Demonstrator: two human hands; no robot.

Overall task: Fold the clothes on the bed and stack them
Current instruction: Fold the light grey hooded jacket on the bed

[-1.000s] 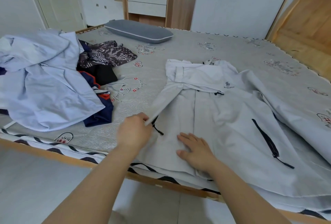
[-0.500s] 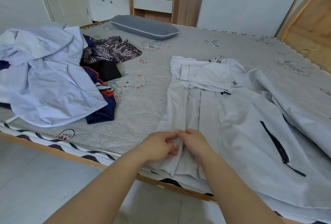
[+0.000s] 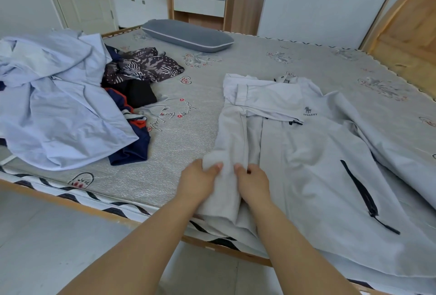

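On the near edge of the bed (image 3: pixel 236 63), right of centre, lies the pale grey jacket (image 3: pixel 330 165) that's being folded, front up with the logo showing and a dark pocket zipper running down toward the near edge. What's changed in the last second: the left sleeve was stretched out at an angle with one hand tugging the cuff while the other pressed flat on the body, and now that sleeve (image 3: pixel 236 134) is laid straight down along the jacket's left side, with both hands come together at its lower end. So I'd say the sleeve fold on this side is basically in, and the far sleeve on the right, still flopped out loose, is what's left before it gets folded up.

Fingers: the left hand (image 3: pixel 200 181) is curled around a bunched bit of the sleeve fabric, thumb on top, properly gripping it. The right hand (image 3: pixel 253 182) is curled too, pinching the cloth just beside it. Neither is relaxed.

Further out, nothing else is folded yet. A light blue garment (image 3: pixel 59 110) sprawls on the left, with a dark patterned piece (image 3: pixel 144 65) and a navy one with red trim (image 3: pixel 132 143) tucked beside it. A grey pillow (image 3: pixel 186 35) sits at the far side.
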